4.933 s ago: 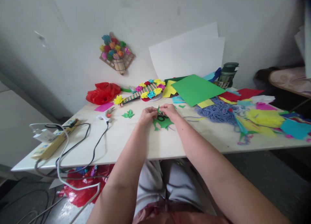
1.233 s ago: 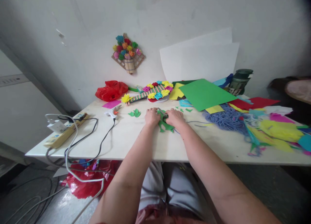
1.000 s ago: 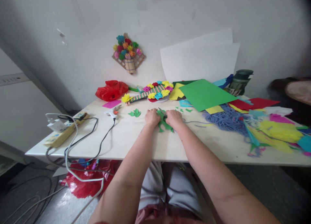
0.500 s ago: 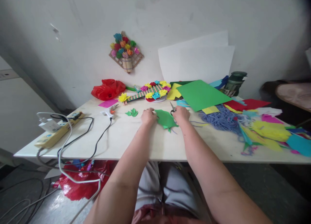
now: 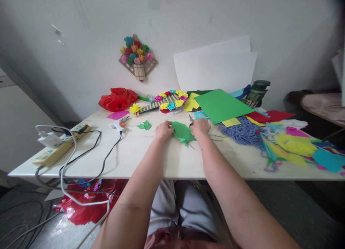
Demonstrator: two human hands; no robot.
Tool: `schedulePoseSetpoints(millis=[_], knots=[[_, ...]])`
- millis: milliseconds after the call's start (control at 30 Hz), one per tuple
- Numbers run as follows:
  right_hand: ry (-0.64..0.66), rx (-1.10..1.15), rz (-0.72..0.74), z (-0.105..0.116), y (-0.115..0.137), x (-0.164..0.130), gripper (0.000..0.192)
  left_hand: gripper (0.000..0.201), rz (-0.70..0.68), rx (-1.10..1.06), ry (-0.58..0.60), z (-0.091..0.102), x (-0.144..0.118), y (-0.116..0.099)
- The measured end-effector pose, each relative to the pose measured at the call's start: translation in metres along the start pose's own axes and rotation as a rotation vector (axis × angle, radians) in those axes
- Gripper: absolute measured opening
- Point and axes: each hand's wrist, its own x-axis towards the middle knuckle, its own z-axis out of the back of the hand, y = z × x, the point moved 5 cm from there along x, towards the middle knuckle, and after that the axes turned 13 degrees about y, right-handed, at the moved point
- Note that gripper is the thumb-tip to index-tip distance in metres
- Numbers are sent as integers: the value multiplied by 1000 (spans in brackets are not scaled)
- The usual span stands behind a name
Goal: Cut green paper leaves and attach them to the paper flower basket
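- The left hand [image 5: 163, 131] lay at the left edge of the green paper [image 5: 182, 130], its fingertips touching it; whether its grip pinched the edge or only pressed on it, I could not tell.
- The right hand [image 5: 200, 128] had its grip closed around the scissors [image 5: 191, 120], whose blades pointed up toward the wall, above the paper's right side.
- The green paper was on the table [image 5: 140, 159] between the two hands, with small pointed bits at its near edge.
- A small cluster of green cut pieces [image 5: 145, 125] sat to the left of the left hand, and a white glue gun [image 5: 118, 125] farther left.
- Behind the hands lay a woven piece [image 5: 151, 106] trimmed with paper flowers.
- To the right of the right hand were a large green sheet [image 5: 222, 105] and a heap of blue yarn [image 5: 242, 132].
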Motion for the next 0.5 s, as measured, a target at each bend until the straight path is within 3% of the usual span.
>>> schedulePoseSetpoints(millis=[133,267,367,500], knots=[[-25,26,237,0,19,-8,30,34,10,-127,-24,2,5,8],[198,-6,527,-11,44,-22,40,38,26,-210,-34,3,11,17],[293,-108,594,-15,52,-32,38,38,34,-213,-36,3,12,18],[287,-135,586,-14,55,-34,28,38,46,-208,-17,3,10,16]])
